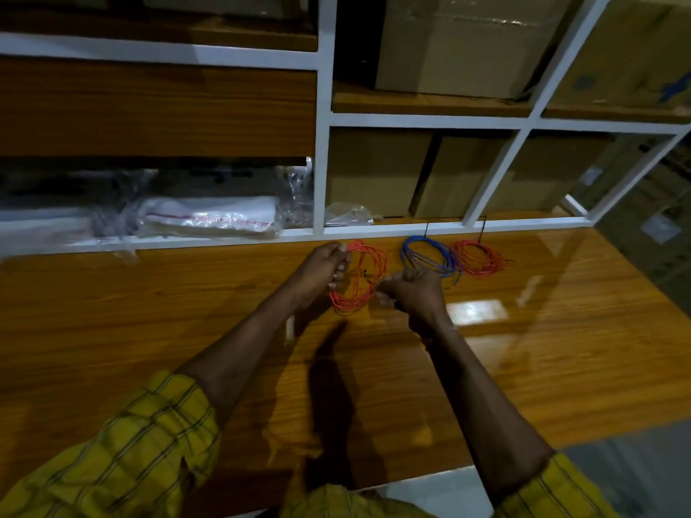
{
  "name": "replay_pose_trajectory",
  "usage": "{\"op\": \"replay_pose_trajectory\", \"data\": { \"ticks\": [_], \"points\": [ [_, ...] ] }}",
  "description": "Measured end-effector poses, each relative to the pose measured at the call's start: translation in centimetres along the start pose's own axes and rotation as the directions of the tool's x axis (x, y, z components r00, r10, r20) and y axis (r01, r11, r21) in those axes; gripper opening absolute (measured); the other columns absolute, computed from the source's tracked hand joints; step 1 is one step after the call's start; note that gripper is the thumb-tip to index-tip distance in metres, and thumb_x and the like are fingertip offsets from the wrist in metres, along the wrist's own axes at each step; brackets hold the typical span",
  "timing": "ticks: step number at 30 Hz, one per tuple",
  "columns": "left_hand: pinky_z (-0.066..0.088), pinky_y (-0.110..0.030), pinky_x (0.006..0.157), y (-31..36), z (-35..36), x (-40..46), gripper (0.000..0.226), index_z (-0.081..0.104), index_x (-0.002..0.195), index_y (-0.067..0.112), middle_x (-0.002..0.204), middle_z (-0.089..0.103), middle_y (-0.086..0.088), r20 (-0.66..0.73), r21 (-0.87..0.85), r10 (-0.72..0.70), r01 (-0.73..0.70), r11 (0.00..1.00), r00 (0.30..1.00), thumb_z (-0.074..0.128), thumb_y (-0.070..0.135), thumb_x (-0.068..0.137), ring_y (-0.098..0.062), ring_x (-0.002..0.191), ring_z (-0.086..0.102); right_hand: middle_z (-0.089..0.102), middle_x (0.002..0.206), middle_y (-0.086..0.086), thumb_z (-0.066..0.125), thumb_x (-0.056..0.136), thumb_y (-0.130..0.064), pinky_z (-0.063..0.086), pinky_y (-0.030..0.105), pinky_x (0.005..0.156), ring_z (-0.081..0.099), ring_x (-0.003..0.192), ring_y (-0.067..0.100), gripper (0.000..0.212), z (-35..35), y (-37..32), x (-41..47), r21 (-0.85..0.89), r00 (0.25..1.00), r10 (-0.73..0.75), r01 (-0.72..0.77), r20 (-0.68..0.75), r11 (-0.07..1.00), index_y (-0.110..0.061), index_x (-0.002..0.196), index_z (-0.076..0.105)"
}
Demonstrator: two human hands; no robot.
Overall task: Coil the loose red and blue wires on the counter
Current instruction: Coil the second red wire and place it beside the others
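Head view: the left hand [324,271] grips a loose red wire coil [361,280] held upright above the glossy wooden worktop [187,312]; the right hand [411,293] pinches its end. Farther right lie a blue coil [426,256] and another red coil [476,257], flat, overlapping.

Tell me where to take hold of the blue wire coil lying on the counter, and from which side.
Pinch the blue coil at its near rim from above, coming from the front. It lies flat on the counter, so the bundled strands there can be gathered in one grip. Its far rim sits close to the white shelf frame, and its right edge appears to overlap the second red coil, so both offer less room.
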State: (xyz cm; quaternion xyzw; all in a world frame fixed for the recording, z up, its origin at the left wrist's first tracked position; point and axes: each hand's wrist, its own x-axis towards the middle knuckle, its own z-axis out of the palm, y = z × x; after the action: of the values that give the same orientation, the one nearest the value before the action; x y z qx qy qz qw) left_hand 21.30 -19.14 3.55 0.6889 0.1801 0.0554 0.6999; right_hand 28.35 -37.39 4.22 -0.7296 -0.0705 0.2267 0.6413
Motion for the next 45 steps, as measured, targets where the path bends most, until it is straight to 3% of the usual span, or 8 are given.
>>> {"op": "replay_pose_trajectory", "data": {
  "ticks": [9,15,19,23,29,34,39,45],
  "points": [
    [0.036,-0.022,0.053,1.0,1.5,-0.3,0.034,0.059,0.095,0.016,0.072,0.046,0.005,0.077,0.17,0.099,-0.111,0.979,0.992,0.038,0.037,0.111,-0.006,0.058,0.042,0.071,0.077,0.022,0.079,0.086,-0.003,0.054,0.022,0.049,0.068,0.056,0.015,0.032,1.8,-0.7,0.3,0.213,0.994,-0.021,0.043,-0.103,0.976,0.021,0.1,0.063],
    [0.034,-0.024,0.055,2.1,1.8,-0.9,0.035,0.061,0.095,0.015,0.073,0.046,0.003,0.078,0.192,0.112,-0.125,0.973,0.991,0.037,0.034,0.112,-0.008,0.059,0.041,0.071,0.073,0.018,0.081,0.086,-0.007,0.053,0.023,0.052,0.067,0.059,0.017,0.027,1.8,-1.1,-0.4,0.35,0.99,-0.086,0.119,-0.108,0.929,0.007,0.102,0.064],
    [0.034,-0.024,0.054,2.9,1.8,-1.2,0.034,0.062,0.098,0.013,0.073,0.046,0.0,0.078,0.234,0.121,-0.136,0.963,0.99,0.036,0.03,0.113,-0.009,0.06,0.042,0.073,0.082,0.024,0.079,0.088,-0.008,0.052,0.023,0.054,0.067,0.061,0.017,0.025,1.7,-1.1,-1.1,0.372,0.99,-0.117,0.139,-0.083,0.918,0.008,0.101,0.065],
    [0.037,-0.027,0.059,3.4,1.7,-1.3,0.037,0.06,0.109,0.001,0.077,0.049,0.0,0.088,0.294,0.132,-0.152,0.944,0.987,0.036,0.028,0.113,-0.011,0.065,0.046,0.071,0.072,0.015,0.078,0.088,-0.005,0.052,0.021,0.051,0.065,0.057,0.013,0.024,1.6,-1.7,-1.6,0.374,0.992,-0.106,0.123,-0.065,0.919,0.008,0.103,0.065],
    [0.036,-0.028,0.06,3.9,1.5,-1.1,0.028,0.059,0.096,0.022,0.078,0.052,0.0,0.13,0.357,0.176,-0.212,0.91,0.976,0.038,0.033,0.111,-0.012,0.067,0.046,0.072,0.078,0.012,0.073,0.092,-0.005,0.051,0.023,0.054,0.064,0.065,0.014,0.013,1.0,-3.2,-2.2,0.333,0.989,-0.15,0.143,-0.005,0.932,0.001,0.099,0.064],
    [0.033,-0.025,0.055,4.9,2.0,-1.3,0.028,0.06,0.099,0.015,0.075,0.049,-0.002,0.172,0.295,0.143,-0.19,0.937,0.975,0.039,0.029,0.112,-0.011,0.063,0.042,0.075,0.101,0.025,0.068,0.094,-0.003,0.057,0.025,0.068,0.072,0.086,0.022,0.014,-0.4,-4.4,-2.1,0.288,0.977,-0.186,0.149,0.103,0.946,0.006,0.105,0.072],
    [0.033,-0.022,0.051,5.6,2.5,-1.1,0.024,0.056,0.104,0.013,0.073,0.048,-0.001,0.18,0.252,0.107,-0.151,0.956,0.978,0.037,0.026,0.113,-0.01,0.059,0.041,0.07,0.111,0.033,0.054,0.098,-0.011,0.062,0.035,0.086,0.071,0.097,0.034,0.034,-1.7,-5.3,-2.5,0.422,0.964,-0.189,0.095,0.187,0.902,0.015,0.116,0.067],
    [0.03,-0.022,0.05,5.9,3.0,-1.3,0.026,0.055,0.096,0.017,0.072,0.045,-0.001,0.199,0.21,0.11,-0.152,0.966,0.974,0.038,0.028,0.112,-0.01,0.058,0.038,0.072,0.103,0.03,0.066,0.094,0.004,0.063,0.033,0.082,0.073,0.092,0.031,0.02,-1.8,-5.6,-2.5,0.299,0.963,-0.251,0.211,0.1,0.931,0.015,0.111,0.068]
  ]
}}
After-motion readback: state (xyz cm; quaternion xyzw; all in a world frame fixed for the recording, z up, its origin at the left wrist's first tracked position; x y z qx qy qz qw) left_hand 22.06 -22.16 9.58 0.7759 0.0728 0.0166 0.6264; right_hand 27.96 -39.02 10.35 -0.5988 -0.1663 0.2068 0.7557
